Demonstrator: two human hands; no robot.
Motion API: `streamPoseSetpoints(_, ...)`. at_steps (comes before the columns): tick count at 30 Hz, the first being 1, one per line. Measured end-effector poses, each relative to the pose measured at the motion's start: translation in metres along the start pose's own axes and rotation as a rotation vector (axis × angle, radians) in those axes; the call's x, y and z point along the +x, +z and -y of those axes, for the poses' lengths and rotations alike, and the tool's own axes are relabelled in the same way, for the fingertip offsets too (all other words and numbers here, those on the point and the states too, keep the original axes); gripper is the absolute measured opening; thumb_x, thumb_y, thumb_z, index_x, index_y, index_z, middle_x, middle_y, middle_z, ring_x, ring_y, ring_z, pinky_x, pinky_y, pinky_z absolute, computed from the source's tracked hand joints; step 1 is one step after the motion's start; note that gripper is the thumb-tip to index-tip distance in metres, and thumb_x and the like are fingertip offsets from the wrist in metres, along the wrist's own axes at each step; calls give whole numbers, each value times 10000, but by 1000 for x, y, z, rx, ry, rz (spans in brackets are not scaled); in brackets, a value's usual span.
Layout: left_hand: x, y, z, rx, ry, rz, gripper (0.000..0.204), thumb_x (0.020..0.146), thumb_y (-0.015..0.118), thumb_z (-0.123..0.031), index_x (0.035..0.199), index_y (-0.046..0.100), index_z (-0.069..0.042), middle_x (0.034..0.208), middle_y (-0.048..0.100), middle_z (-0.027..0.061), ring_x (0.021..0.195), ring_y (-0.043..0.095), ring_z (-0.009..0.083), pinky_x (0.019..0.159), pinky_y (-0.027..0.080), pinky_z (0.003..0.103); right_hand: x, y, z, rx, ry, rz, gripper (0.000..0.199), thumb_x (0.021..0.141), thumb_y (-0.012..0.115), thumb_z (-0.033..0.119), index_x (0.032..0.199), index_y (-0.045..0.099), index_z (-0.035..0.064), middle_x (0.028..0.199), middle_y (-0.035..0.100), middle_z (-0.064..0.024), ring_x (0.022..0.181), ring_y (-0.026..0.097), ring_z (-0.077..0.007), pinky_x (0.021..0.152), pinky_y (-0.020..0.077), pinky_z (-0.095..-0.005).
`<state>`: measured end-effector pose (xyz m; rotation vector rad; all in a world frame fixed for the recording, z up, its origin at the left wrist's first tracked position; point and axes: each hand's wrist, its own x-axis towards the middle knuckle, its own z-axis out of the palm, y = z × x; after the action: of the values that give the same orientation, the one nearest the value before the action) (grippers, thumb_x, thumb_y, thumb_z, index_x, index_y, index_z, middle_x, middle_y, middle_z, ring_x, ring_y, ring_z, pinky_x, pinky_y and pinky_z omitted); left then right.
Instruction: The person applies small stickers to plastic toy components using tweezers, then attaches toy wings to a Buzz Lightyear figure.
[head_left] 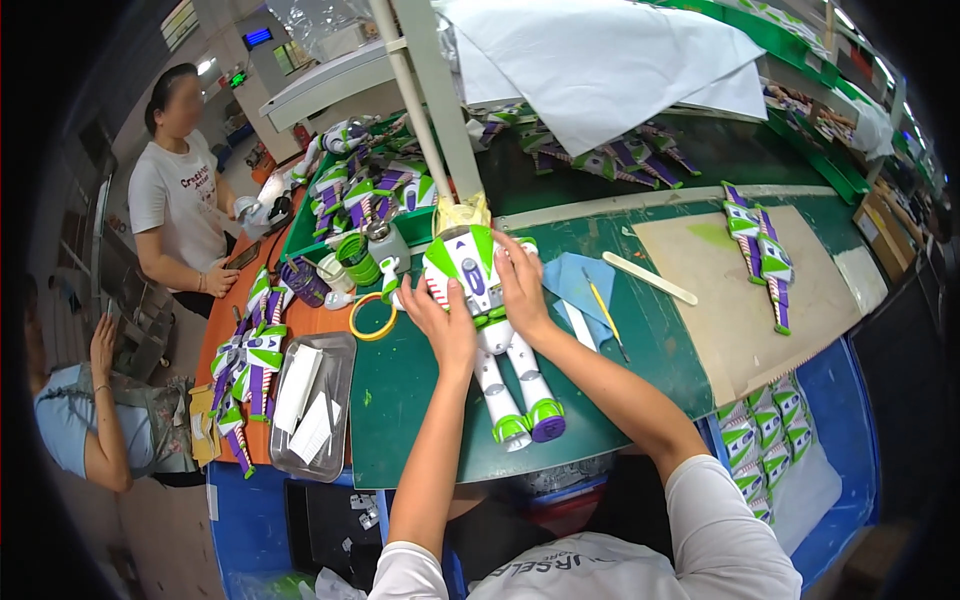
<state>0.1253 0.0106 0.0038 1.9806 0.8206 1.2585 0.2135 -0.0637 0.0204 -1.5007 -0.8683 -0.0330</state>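
Note:
A toy astronaut figure (497, 372) in white, green and purple lies on the green work mat, its feet toward me. My left hand (443, 322) holds the left side of its torso, fingers bent against it with the thumb on top. On the other side my right hand (522, 292) grips the torso, thumb and fingers along its edge. The head end meets a yellowish wrapping (462, 213) at the foot of a post, so I cannot make out the head. A roll of yellow tape (372, 317) lies left of the figure.
Paint pots (355, 258) stand behind the tape. Right of the figure are a blue cloth (585, 290), a thin brush (606, 308) and a wooden stick (650, 277). Wing parts (757, 245) lie on a tan board. A tray (338, 400) sits left; a person (185, 190) stands beyond.

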Motion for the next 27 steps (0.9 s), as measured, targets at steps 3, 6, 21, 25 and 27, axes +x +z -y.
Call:
streamPoseSetpoints(3, -14, -18, -19, -427, 70, 42, 540, 776, 592, -166, 1204, 325, 27, 1322, 230, 193, 1233, 237, 295, 1013, 195, 370, -27, -13, 18, 280, -135, 11, 509, 863, 419, 283, 1247, 304, -32, 1287, 304, -200, 1224, 278, -299, 1024, 173, -369)
streamPoseSetpoints(6, -31, -43, -64, -745, -26, 282, 674, 729, 617, -42, 1281, 232, -13, 1249, 350, 141, 1163, 355, 222, 983, 270, 338, -50, -45, 31, 286, -313, 68, 673, 826, 481, 352, 1301, 192, -27, 1339, 207, -220, 1263, 209, -319, 1030, 161, -366)
streamPoseSetpoints(21, -136, 4, -152, -694, -105, 1264, 818, 641, 639, 50, 1320, 195, -56, 1016, 564, 161, 899, 557, 170, 746, 451, 276, -156, -235, 102, -1149, -582, 574, 574, 690, 594, 232, 1217, 373, 186, 1279, 372, -143, 1191, 362, -311, 989, 276, -490)
streamPoseSetpoints(25, -176, 33, -158, -965, -303, 1392, 805, 712, 635, 28, 1336, 136, -67, 1142, 484, 184, 1011, 512, 211, 820, 437, 290, -210, -285, 88, -1055, -111, 214, 902, 530, 737, 318, 1271, 299, 51, 1264, 337, -205, 1161, 355, -346, 955, 293, -447)
streamPoseSetpoints(27, -182, 42, -149, -845, -150, 1329, 717, 741, 608, -1, 1323, 193, -62, 1171, 473, 165, 1061, 480, 219, 832, 418, 294, -241, -326, 58, -916, 94, -144, 969, 539, 757, 337, 1281, 252, -26, 1266, 337, -217, 1174, 341, -352, 987, 275, -373)
